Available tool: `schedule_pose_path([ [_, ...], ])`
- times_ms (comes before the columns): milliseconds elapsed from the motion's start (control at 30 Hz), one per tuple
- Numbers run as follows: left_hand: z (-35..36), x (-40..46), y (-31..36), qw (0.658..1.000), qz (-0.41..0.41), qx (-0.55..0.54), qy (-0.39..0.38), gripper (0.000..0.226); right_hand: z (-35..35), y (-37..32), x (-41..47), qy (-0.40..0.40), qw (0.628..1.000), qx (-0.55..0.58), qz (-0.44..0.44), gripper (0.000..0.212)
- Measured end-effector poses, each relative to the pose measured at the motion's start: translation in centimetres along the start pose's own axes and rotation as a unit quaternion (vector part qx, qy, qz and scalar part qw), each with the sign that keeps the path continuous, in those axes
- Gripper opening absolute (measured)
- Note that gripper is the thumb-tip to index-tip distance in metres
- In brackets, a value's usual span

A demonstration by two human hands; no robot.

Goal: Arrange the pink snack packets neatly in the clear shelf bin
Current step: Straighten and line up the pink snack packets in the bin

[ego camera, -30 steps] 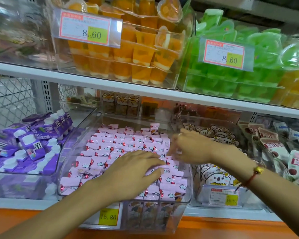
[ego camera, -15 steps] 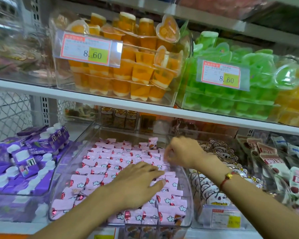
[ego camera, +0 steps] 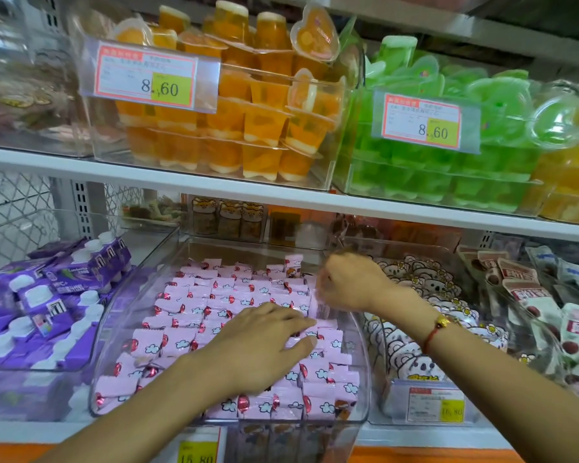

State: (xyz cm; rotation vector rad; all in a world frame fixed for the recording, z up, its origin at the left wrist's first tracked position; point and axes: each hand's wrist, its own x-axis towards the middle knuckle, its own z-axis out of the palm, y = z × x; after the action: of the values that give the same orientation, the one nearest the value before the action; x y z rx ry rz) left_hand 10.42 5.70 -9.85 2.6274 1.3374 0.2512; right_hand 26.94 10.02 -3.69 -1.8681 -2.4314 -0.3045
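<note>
In the clear bin (ego camera: 361,345), left grip (ego camera: 264,342) flat on crosswise pink packets (ego camera: 214,295); right grip (ego camera: 348,282) unclear.

the one head-worn view looks forward and slightly down from close range. it faces the clear shelf bin (ego camera: 360,342), with the upper shelf (ego camera: 214,192) just above.

Upper shelf: orange jelly cups (ego camera: 214,121), green jelly cups (ego camera: 448,168). Left bin: purple pouches (ego camera: 47,295). Right bin: koala-print packets (ego camera: 425,282).
</note>
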Motion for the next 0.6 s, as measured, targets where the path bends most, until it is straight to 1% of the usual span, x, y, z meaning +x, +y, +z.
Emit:
schedule_pose_path([
  [67,0.0,0.0,0.0,1.000,0.001,0.008,-0.001,0.053,0.2,0.0,-1.5,0.113,0.993,-0.004,-0.015,0.021],
  [133,0.0,0.1,0.0,1.000,0.001,0.013,-0.001,0.053,0.2,-0.1,-3.1,0.214,0.976,0.016,-0.019,0.023],
  [233,-0.1,-0.2,0.2,1.000,0.000,0.000,0.003,0.052,-0.5,-0.3,-4.9,0.320,0.944,0.075,-0.013,0.018],
  [300,-0.4,-0.7,0.5,0.998,-0.005,-0.053,0.046,0.048,-1.0,-0.3,-6.0,0.393,0.908,0.146,0.002,0.012],
  [367,-1.0,-1.3,0.9,0.983,-0.023,-0.122,0.137,0.045,-1.2,-0.3,-7.2,0.446,0.861,0.244,0.028,0.009],
  [400,-1.3,-1.5,1.1,0.970,-0.029,-0.157,0.181,0.054,-1.1,-0.3,-7.6,0.447,0.842,0.297,0.047,0.011],
  [433,-1.6,-1.8,1.2,0.957,-0.022,-0.197,0.212,0.067,-1.0,-0.3,-7.9,0.427,0.829,0.353,0.074,0.013],
  [467,-1.8,-2.0,1.4,0.944,0.001,-0.230,0.235,0.077,-0.9,-0.3,-8.0,0.390,0.815,0.417,0.103,0.015],
  [500,-2.1,-2.2,1.7,0.935,0.035,-0.244,0.256,0.082,-0.8,-0.5,-8.0,0.346,0.788,0.491,0.132,0.016],
  [533,-2.4,-2.5,2.0,0.927,0.069,-0.243,0.278,0.080,-0.7,-0.6,-7.9,0.301,0.747,0.572,0.157,0.017],
  [567,-2.7,-2.7,2.3,0.919,0.094,-0.237,0.300,0.072,-0.7,-0.8,-7.9,0.255,0.694,0.651,0.174,0.018],
  [600,-2.9,-2.9,2.4,0.912,0.101,-0.240,0.317,0.062,-0.7,-1.0,-7.9,0.212,0.643,0.712,0.185,0.019],
])
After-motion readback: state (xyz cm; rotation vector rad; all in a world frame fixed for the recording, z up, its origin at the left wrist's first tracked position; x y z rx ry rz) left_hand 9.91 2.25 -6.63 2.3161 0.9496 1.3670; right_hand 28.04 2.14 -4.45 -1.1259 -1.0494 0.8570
